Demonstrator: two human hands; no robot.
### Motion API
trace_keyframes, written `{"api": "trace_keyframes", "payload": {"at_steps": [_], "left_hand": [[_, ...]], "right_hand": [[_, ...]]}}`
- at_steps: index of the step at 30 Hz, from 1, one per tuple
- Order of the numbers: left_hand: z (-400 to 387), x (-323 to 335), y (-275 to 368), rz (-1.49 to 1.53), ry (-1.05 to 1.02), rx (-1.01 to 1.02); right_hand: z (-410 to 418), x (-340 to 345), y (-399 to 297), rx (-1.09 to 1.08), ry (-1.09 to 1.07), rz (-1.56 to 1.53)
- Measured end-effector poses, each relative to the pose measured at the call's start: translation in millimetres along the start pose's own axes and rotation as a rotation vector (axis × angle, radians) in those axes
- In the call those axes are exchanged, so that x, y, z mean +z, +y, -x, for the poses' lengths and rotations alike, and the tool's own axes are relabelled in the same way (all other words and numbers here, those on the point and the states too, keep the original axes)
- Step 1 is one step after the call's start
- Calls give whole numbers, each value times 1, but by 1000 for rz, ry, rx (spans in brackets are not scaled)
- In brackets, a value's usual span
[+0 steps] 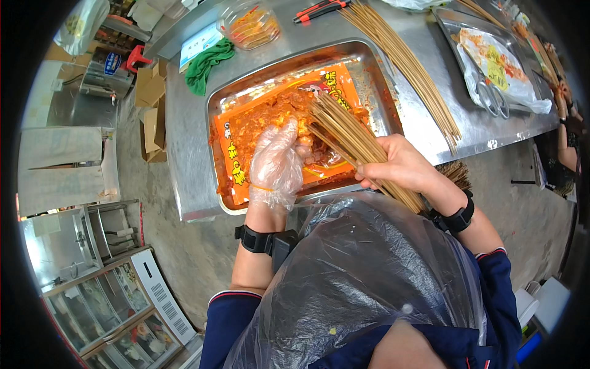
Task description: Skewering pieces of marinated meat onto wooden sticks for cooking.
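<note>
My left hand [278, 161], in a clear plastic glove held by a yellow band at the wrist, reaches into red-orange sauced food [281, 108]. Its fingertips are partly hidden in the food, by the skewers' ends. My right hand [396, 163] is bare and closed around a thick bundle of bamboo skewers [348, 124], whose far ends rest in the sauce. The food lies on an orange printed plastic packet [237, 161] inside a rectangular metal tray [371, 53] with sauce smeared on its walls.
On the steel table [189, 161] are a green cloth [207, 64], a clear food container [253, 27], loose skewers [415, 69] and a second tray [445, 23] with scissors [493, 99]. Cardboard boxes [152, 115] stand left. Another person's arm [564, 143] shows far right.
</note>
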State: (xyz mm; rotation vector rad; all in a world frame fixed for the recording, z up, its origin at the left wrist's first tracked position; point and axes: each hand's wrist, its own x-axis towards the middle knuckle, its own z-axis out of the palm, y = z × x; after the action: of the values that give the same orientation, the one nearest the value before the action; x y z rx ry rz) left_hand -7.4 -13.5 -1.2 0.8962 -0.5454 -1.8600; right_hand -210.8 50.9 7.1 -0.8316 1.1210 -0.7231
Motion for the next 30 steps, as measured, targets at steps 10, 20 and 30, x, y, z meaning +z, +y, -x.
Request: {"api": "trace_keyframes", "payload": {"at_steps": [10, 20, 30], "left_hand": [[-3, -6, -1, -27, -17, 54], [3, 4, 2, -160, -21, 126], [5, 7, -1, -137, -75, 81]], "right_hand": [[1, 0, -1, 13, -6, 25], [2, -1, -1, 5, -44, -43], [0, -1, 2, 8, -25, -45]]}}
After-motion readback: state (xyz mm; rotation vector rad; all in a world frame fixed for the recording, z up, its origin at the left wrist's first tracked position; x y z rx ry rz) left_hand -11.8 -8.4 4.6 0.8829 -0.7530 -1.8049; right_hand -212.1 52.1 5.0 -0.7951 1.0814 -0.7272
